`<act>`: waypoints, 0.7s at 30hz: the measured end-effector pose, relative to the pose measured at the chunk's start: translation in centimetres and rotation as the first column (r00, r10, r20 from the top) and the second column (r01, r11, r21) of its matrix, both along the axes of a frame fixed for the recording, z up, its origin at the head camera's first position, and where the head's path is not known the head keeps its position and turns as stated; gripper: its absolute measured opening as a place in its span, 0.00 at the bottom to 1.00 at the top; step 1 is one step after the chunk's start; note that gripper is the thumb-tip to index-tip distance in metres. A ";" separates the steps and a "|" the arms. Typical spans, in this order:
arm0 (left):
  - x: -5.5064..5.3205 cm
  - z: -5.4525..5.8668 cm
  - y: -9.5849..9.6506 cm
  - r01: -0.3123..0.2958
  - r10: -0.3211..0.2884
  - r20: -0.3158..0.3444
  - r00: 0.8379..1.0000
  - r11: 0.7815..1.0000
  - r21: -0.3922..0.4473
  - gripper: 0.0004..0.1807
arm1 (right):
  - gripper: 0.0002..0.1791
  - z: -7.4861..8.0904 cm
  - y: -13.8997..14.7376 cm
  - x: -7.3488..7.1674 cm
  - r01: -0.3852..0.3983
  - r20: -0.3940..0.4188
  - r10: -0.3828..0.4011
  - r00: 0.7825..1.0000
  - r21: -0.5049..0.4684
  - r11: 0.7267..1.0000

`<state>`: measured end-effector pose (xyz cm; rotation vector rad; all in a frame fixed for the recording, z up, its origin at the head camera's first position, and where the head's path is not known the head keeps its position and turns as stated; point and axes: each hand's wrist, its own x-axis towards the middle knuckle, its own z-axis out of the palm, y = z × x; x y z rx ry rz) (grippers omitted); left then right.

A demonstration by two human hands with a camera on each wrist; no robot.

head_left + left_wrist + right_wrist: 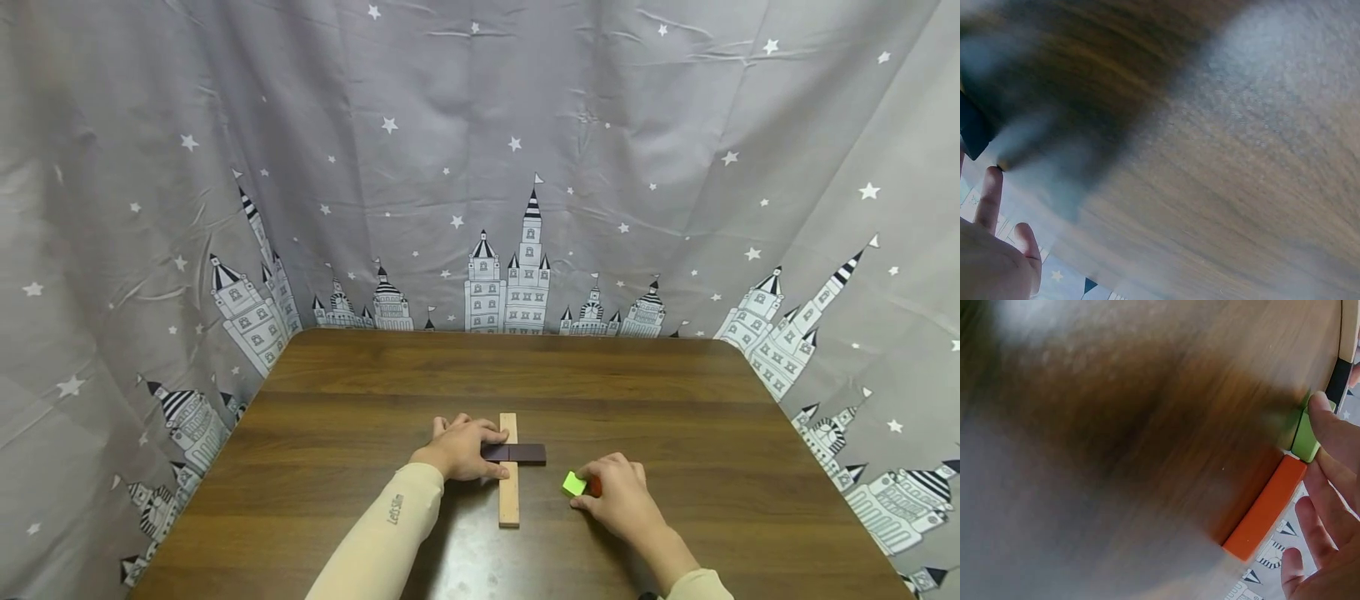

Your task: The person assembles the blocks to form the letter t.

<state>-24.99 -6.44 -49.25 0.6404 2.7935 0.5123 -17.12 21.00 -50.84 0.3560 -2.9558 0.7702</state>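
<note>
Near the table's middle, my left hand [459, 450] pinches a dark purple block [495, 452] between thumb and forefinger. A second dark purple block [528, 454] meets it end to end at a seam. Pale wooden blocks [508, 500] extend above and below this dark row, making a cross shape. To the right, my right hand [618, 492] pinches a small lime-green block [573, 484] between thumb and fingers. An orange block [1266, 509] lies on the table by that hand, mostly covered in the head view. In the left wrist view, only part of a dark block [972, 128] shows.
The brown wooden table [360, 375] reaches back to a grey curtain [420, 167] printed with stars and castles. Light reflects off the tabletop near its front. Cream sleeves [382, 533] cover the forearms.
</note>
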 end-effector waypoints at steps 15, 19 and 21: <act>0.1 0.1 -0.1 0.007 -0.007 -0.003 1.000 1.000 -0.003 0.38 | 0.18 0.8 -2.2 1.7 -0.095 -0.021 0.093 0.995 -0.161 0.982; 0.2 0.3 -0.1 0.009 -0.009 0.002 1.000 1.000 -0.002 0.38 | 0.18 0.7 -3.3 2.6 -0.149 0.029 0.163 0.986 -0.277 0.949; 0.2 0.3 -0.1 0.010 -0.010 0.004 1.000 1.000 -0.002 0.38 | 0.18 0.5 -3.9 3.0 -0.163 0.067 0.198 0.978 -0.345 0.924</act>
